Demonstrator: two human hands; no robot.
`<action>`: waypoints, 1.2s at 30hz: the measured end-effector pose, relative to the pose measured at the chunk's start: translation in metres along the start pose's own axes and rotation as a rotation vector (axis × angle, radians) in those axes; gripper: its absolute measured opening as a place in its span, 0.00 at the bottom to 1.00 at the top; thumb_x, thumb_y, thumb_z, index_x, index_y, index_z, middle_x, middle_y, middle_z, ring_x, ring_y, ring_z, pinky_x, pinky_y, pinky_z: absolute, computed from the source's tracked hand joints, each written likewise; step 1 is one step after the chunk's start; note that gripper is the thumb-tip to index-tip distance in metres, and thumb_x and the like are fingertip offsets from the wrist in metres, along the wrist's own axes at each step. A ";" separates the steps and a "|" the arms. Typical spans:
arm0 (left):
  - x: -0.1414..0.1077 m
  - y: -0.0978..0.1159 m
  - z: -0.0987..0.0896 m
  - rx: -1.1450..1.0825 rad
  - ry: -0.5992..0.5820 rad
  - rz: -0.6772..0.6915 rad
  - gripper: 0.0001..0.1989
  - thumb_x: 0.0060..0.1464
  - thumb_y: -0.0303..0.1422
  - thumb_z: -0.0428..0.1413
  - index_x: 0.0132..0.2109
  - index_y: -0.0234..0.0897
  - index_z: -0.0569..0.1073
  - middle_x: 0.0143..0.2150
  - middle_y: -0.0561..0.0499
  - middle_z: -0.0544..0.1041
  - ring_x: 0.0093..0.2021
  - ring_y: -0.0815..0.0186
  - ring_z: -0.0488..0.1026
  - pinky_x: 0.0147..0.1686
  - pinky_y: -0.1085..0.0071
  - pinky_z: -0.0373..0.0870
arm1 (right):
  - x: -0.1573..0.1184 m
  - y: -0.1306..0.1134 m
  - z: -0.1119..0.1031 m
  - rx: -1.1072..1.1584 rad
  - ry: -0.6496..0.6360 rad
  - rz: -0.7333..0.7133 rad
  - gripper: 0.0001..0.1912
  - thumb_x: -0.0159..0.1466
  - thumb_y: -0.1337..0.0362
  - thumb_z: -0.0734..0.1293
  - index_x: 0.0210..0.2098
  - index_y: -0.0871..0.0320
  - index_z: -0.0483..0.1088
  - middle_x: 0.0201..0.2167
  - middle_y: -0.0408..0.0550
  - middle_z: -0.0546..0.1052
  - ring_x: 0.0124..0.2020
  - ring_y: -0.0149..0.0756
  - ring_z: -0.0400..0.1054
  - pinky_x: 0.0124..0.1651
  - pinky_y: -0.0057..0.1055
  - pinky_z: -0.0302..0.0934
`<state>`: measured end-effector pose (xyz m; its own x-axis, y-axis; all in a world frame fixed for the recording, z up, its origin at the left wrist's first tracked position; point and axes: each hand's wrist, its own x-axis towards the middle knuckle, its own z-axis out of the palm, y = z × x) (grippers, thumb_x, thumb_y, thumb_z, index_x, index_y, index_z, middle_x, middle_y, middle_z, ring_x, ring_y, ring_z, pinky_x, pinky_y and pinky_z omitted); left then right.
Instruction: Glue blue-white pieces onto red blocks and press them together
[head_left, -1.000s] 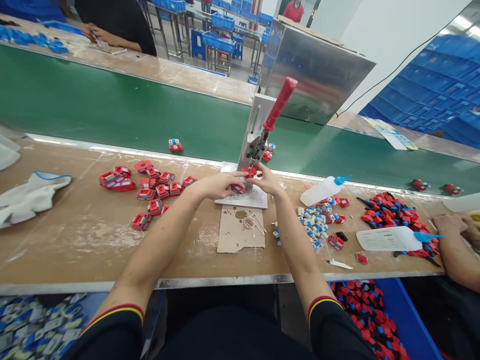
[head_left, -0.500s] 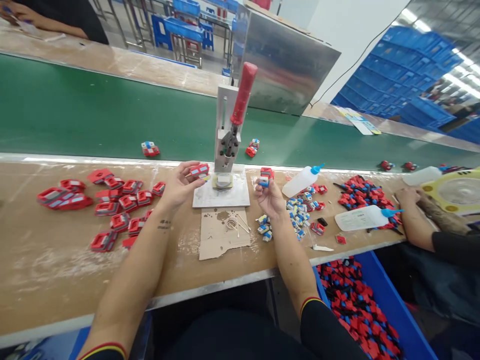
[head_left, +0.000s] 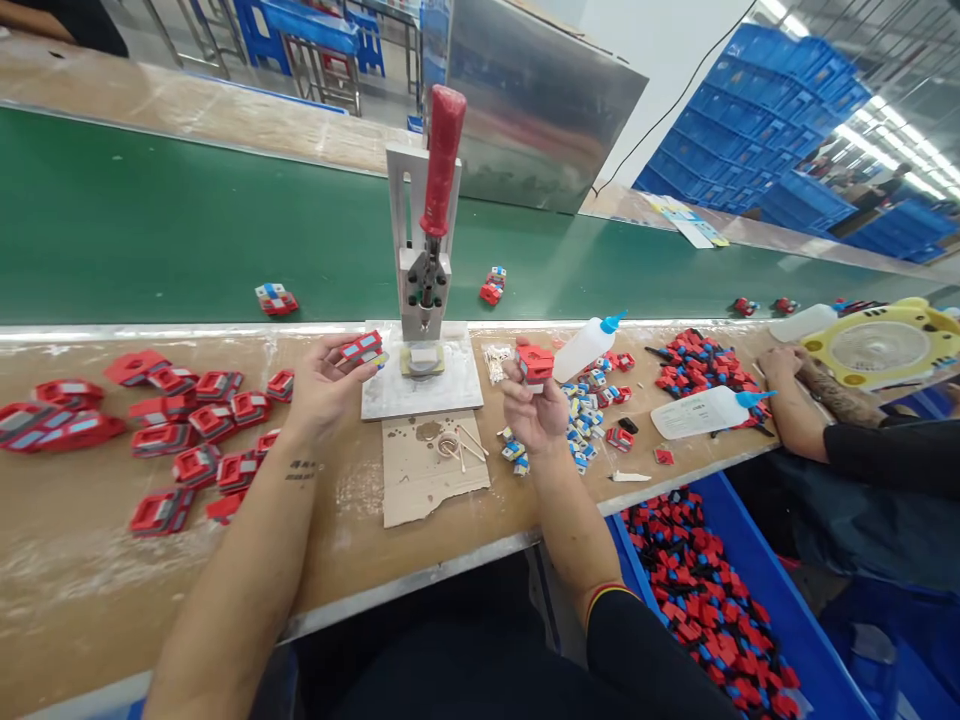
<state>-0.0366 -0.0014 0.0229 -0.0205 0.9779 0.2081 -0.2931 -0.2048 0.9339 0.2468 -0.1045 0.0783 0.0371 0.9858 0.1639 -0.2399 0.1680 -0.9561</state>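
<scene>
My left hand (head_left: 324, 388) is closed on a red toy car part (head_left: 361, 348) with pale windows, left of the press. In my right hand (head_left: 538, 418), a red block-like part (head_left: 535, 366) is held between thumb and fingers, right of the press base. The press (head_left: 425, 270) has a red handle (head_left: 444, 150) standing up and a small pale piece (head_left: 424, 360) under its plunger. Red parts (head_left: 214, 415) lie in a group to the left. Small white, blue and yellow parts (head_left: 583, 425) lie beside my right hand.
A green belt (head_left: 172, 240) runs behind the press, carrying several toy cars. White bottles (head_left: 585, 348) and a red and black pile (head_left: 697, 365) are at right. A blue crate (head_left: 795, 620) of parts stands below. A co-worker's hands (head_left: 784, 362) rest near a yellow fan (head_left: 877, 345).
The red part in my right hand has been turned, showing its red face. The view has shifted, so the press and table items appear further left.
</scene>
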 end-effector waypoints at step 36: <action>0.026 -0.023 0.044 0.448 -0.356 0.216 0.22 0.56 0.29 0.65 0.58 0.38 0.75 0.53 0.43 0.84 0.48 0.60 0.82 0.51 0.62 0.79 | 0.117 -0.111 0.094 -0.248 -0.115 -0.534 0.23 0.74 0.41 0.60 0.58 0.47 0.70 0.55 0.46 0.78 0.24 0.27 0.70 0.24 0.30 0.65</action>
<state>0.0114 0.0271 0.0195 0.3083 0.8543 0.4184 0.1140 -0.4699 0.8753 0.1867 -0.0085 0.2268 -0.0185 0.7602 0.6494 0.0172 0.6497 -0.7600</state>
